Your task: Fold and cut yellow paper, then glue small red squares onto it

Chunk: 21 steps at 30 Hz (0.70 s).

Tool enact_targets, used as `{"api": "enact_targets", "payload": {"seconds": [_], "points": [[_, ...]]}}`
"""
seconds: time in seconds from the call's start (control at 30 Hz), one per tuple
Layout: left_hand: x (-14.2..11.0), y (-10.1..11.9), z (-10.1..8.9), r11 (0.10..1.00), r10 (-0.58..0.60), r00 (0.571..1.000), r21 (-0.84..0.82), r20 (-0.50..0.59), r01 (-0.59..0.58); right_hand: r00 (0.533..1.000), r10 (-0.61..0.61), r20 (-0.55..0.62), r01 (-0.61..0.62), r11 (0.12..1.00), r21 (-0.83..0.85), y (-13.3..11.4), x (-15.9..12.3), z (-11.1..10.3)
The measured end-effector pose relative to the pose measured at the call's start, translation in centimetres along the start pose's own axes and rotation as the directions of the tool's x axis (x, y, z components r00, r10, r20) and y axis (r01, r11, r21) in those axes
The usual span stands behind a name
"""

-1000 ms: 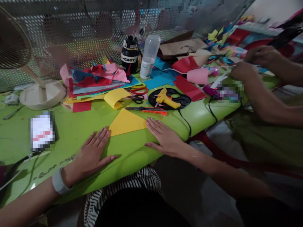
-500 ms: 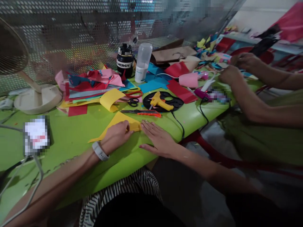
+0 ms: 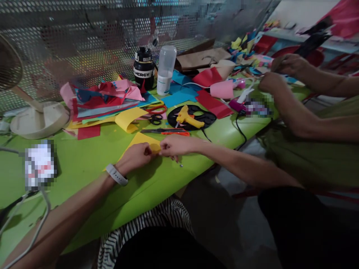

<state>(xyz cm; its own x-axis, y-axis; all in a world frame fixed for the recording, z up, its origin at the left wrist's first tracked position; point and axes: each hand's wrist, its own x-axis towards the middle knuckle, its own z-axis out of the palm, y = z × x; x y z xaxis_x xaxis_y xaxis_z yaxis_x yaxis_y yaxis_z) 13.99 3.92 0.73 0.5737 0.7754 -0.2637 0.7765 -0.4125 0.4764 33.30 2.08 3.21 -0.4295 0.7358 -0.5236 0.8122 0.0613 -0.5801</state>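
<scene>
A sheet of yellow paper (image 3: pixel 143 138) lies on the green table in front of me, its near edge partly hidden by my hands. My left hand (image 3: pixel 137 155), with a light watch band at the wrist, pinches the paper's near edge. At the right end of that edge, my right hand (image 3: pixel 175 145) has its thumb and forefinger closed on the paper, while its other fingers curl below. Just beyond lie an orange-and-black box cutter (image 3: pixel 165 132), black-handled scissors (image 3: pixel 155 119) and a yellow glue gun (image 3: pixel 189 118) on a black tray.
Stacked coloured paper (image 3: pixel 109 106) stands behind, beside a black bottle (image 3: pixel 144 73) and a clear-topped bottle (image 3: pixel 166 71). On the left are a fan base (image 3: pixel 40 119) and a phone (image 3: pixel 40 164) with a cable. A co-worker's hands (image 3: pixel 277 78) work at the right.
My right hand has gone from lying flat with fingers stretched on the paper to a pinch at its right end. The left hand stays on the near edge.
</scene>
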Motion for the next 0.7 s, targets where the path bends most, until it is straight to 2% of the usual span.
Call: {"api": "enact_targets", "payload": {"seconds": [0.1,0.2,0.27,0.47,0.7], "points": [[0.1,0.3,-0.6,0.999,-0.039,0.998,-0.021,0.039,0.039,0.983,0.031,0.179,-0.055,0.990,0.129,0.9,1.9,-0.5],[0.1,0.2,-1.2,0.992,-0.068,0.996,-0.105,0.064,0.075,0.968,0.041,0.247,-0.079,0.986,0.144,1.6,2.7,-0.7],[0.0,0.0,-1.4,0.978,-0.093,0.991,-0.176,0.092,0.108,0.961,0.048,0.273,-0.091,0.985,0.144,1.6,2.9,-0.9],[0.4,-0.5,-1.4,0.907,-0.110,0.952,-0.362,0.285,0.214,0.947,0.074,0.313,-0.124,0.982,0.143,1.5,3.3,-1.2],[0.5,-0.6,-1.8,0.825,-0.144,0.923,-0.472,0.357,0.312,0.933,0.123,0.338,-0.150,0.987,0.055,1.2,3.8,-1.3]]}}
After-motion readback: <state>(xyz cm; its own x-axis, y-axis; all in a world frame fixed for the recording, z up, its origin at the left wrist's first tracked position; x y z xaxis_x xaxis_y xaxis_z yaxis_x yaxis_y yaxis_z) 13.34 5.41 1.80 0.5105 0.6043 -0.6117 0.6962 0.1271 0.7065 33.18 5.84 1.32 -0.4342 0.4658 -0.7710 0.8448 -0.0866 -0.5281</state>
